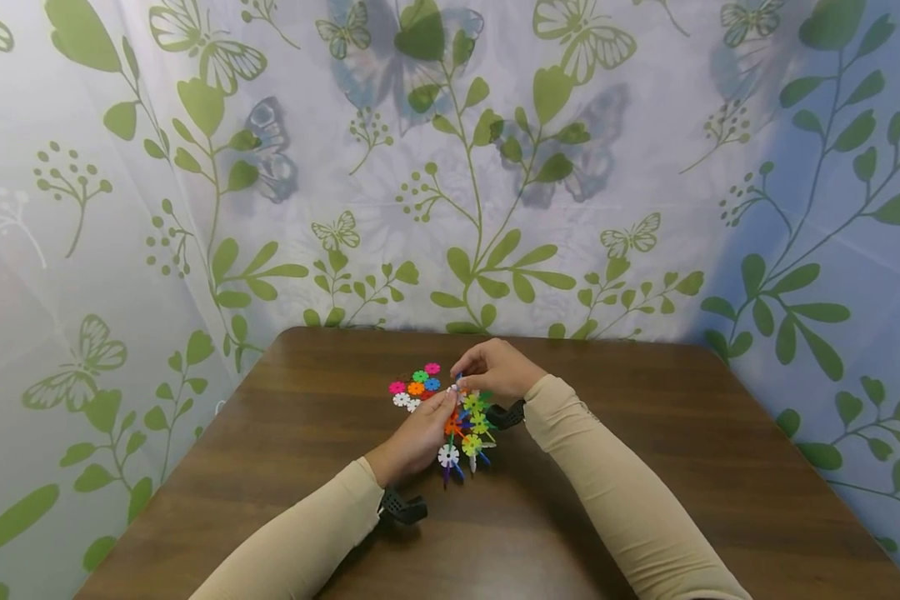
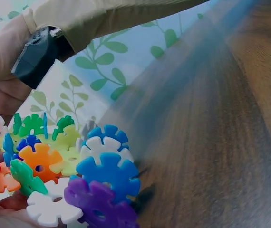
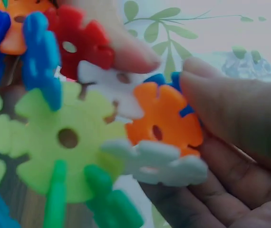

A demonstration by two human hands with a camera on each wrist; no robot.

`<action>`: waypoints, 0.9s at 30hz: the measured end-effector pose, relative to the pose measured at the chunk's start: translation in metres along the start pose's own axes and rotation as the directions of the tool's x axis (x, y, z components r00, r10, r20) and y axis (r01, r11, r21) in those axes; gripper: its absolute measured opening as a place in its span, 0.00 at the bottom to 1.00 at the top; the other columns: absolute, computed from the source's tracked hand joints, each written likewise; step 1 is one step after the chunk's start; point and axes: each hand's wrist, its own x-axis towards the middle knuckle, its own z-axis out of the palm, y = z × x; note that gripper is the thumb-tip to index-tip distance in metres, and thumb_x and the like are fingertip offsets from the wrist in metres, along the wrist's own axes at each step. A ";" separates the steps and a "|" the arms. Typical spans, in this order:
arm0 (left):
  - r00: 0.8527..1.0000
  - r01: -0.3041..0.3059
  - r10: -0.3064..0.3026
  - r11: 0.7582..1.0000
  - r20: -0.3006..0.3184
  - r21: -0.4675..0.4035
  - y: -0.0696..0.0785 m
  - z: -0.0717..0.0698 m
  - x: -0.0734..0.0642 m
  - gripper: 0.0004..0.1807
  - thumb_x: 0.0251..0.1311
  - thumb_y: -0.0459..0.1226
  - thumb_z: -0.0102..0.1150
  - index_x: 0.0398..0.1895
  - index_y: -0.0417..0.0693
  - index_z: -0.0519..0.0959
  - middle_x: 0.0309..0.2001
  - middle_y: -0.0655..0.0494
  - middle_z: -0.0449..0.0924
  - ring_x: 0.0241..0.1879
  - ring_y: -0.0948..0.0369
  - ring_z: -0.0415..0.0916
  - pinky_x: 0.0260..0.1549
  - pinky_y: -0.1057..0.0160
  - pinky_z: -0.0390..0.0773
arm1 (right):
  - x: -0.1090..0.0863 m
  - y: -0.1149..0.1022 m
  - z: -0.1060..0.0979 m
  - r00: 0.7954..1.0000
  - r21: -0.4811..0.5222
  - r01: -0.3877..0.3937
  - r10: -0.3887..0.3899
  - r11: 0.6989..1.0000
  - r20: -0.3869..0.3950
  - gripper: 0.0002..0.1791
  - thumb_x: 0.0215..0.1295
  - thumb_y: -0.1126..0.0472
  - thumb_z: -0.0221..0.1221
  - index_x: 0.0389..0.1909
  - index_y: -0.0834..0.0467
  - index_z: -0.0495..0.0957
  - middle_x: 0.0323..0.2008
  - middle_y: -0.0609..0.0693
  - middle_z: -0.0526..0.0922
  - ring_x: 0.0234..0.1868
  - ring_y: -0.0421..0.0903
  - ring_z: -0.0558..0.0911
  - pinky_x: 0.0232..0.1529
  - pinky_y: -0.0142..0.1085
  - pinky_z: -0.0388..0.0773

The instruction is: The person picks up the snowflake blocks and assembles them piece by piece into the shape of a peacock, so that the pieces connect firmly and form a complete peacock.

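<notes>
Centrally, near the middle of the wooden table (image 1: 645,467), a joined cluster (image 1: 478,423) of flower-shaped, notched discs is held between the two hands; whether its lower end touches the tabletop I cannot tell. Its pieces slot into one another at many angles: seen from the left wrist, a purple disc (image 2: 85,194) sits at the near end beside a white disc (image 2: 54,211) and a blue disc (image 2: 109,164), with an orange disc (image 2: 35,156) farther in. The left hand (image 1: 418,440) grips the cluster from its left side, thumb uppermost. The right hand (image 1: 502,368) bends over the far end, thumb and fingers pinching a dark blue disc (image 3: 176,81) — in the right wrist view it shows partly behind another orange disc (image 3: 171,109), close to a pale grey-white disc (image 3: 169,161). Just left of the hands, a small group of loose discs (image 1: 416,388) lies on the table: pink, green, orange, blue and white. Beige sleeves (image 1: 607,467) cover both forearms, and each wrist carries a black device (image 1: 402,507). Behind the table hangs a pale cloth (image 1: 450,192) printed with green leaves and butterflies.
</notes>
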 end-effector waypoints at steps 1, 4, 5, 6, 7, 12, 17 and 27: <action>1.000 0.007 -0.007 1.000 -0.003 -0.002 0.000 -0.001 0.001 0.31 0.86 0.50 0.37 0.80 0.41 0.64 0.77 0.45 0.62 0.76 0.47 0.55 0.73 0.35 0.52 | 0.001 0.000 0.001 1.000 -0.014 -0.005 0.005 1.000 -0.003 0.10 0.72 0.67 0.67 0.51 0.63 0.88 0.44 0.50 0.89 0.41 0.45 0.88 0.39 0.38 0.86; 0.999 0.034 -0.034 0.999 -0.005 -0.028 0.000 -0.002 0.003 0.33 0.86 0.52 0.37 0.83 0.41 0.59 0.81 0.44 0.54 0.79 0.44 0.45 0.71 0.29 0.45 | 0.002 0.002 0.003 1.000 -0.048 -0.003 0.002 0.999 -0.020 0.11 0.73 0.65 0.67 0.53 0.61 0.87 0.43 0.47 0.89 0.41 0.42 0.88 0.43 0.37 0.85; 0.999 0.046 -0.047 0.998 -0.012 -0.043 0.000 -0.002 0.004 0.34 0.86 0.52 0.37 0.83 0.41 0.57 0.82 0.43 0.52 0.80 0.42 0.41 0.70 0.27 0.42 | 0.002 0.003 0.004 1.000 -0.053 0.004 -0.006 0.999 -0.030 0.11 0.74 0.64 0.66 0.54 0.61 0.87 0.43 0.47 0.89 0.41 0.42 0.88 0.44 0.38 0.85; 0.998 0.059 -0.061 0.997 -0.021 -0.058 0.000 -0.002 0.004 0.35 0.86 0.53 0.38 0.84 0.42 0.54 0.83 0.43 0.48 0.81 0.42 0.37 0.70 0.25 0.39 | 0.002 0.004 0.006 0.999 -0.055 0.016 -0.018 0.998 -0.042 0.12 0.75 0.64 0.66 0.55 0.62 0.86 0.45 0.48 0.89 0.42 0.43 0.88 0.46 0.39 0.85; 0.997 0.063 -0.065 0.995 -0.030 -0.078 0.000 -0.002 0.005 0.36 0.86 0.53 0.38 0.85 0.41 0.52 0.84 0.43 0.45 0.81 0.42 0.33 0.70 0.26 0.37 | 0.002 0.005 0.008 0.998 -0.058 0.022 -0.025 0.998 -0.061 0.14 0.75 0.63 0.66 0.57 0.61 0.85 0.47 0.49 0.89 0.43 0.43 0.88 0.48 0.40 0.84; 0.993 0.066 -0.081 0.984 -0.090 -0.163 0.001 -0.004 0.007 0.40 0.85 0.54 0.39 0.85 0.39 0.46 0.85 0.42 0.35 0.80 0.43 0.21 0.69 0.27 0.28 | -0.003 0.008 0.019 0.978 0.012 0.007 -0.004 1.000 -0.208 0.22 0.78 0.57 0.63 0.67 0.61 0.79 0.56 0.53 0.86 0.50 0.46 0.86 0.50 0.42 0.85; 0.986 0.050 -0.084 0.973 -0.142 -0.224 0.002 -0.003 0.008 0.41 0.85 0.55 0.39 0.85 0.39 0.41 0.85 0.43 0.32 0.81 0.44 0.23 0.72 0.33 0.30 | -0.021 0.015 0.025 0.934 0.072 -0.078 0.098 0.994 -0.343 0.21 0.78 0.53 0.64 0.64 0.60 0.81 0.56 0.55 0.85 0.54 0.51 0.85 0.53 0.49 0.83; 0.976 -0.012 -0.060 0.945 -0.208 -0.326 0.005 -0.001 0.008 0.40 0.85 0.55 0.36 0.86 0.43 0.40 0.84 0.45 0.39 0.82 0.47 0.31 0.74 0.36 0.32 | -0.062 0.038 0.044 0.931 0.305 -0.260 0.322 0.916 -0.174 0.31 0.76 0.48 0.64 0.67 0.67 0.75 0.55 0.58 0.83 0.48 0.58 0.85 0.47 0.49 0.85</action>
